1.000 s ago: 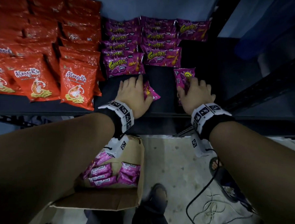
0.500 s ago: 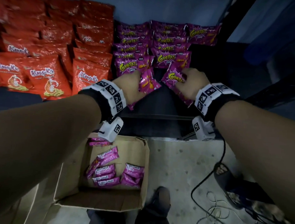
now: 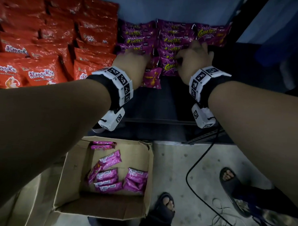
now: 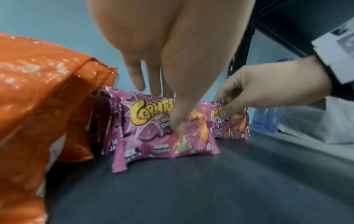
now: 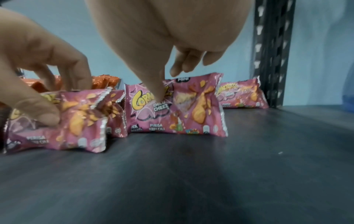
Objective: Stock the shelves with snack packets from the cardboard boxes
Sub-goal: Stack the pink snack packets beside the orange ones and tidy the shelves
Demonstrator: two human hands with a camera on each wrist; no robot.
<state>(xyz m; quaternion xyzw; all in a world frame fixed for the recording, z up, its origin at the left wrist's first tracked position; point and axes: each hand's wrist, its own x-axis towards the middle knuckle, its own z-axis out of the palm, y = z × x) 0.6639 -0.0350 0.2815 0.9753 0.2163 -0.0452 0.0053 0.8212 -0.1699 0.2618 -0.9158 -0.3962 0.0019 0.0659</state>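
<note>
Two glossy pink packets with yellow lettering are standing upright at the front of the pink rows on the shelf (image 3: 162,99). The left hand (image 3: 131,64) is pinching the left packet (image 3: 152,77) between thumb and fingers; the right hand (image 3: 193,60) is pinching the right packet (image 3: 169,67) likewise. Red packets (image 3: 45,45) are lying alongside; the box (image 3: 70,177) is sitting below.

The dark shelf (image 3: 162,99) lies bare in front of the purple packets (image 3: 175,40) and to their right, up to the steel post (image 5: 272,53). Red bags (image 3: 45,40) crowd the left, touching the purple rows; a wall (image 3: 149,5) closes the back.
</note>
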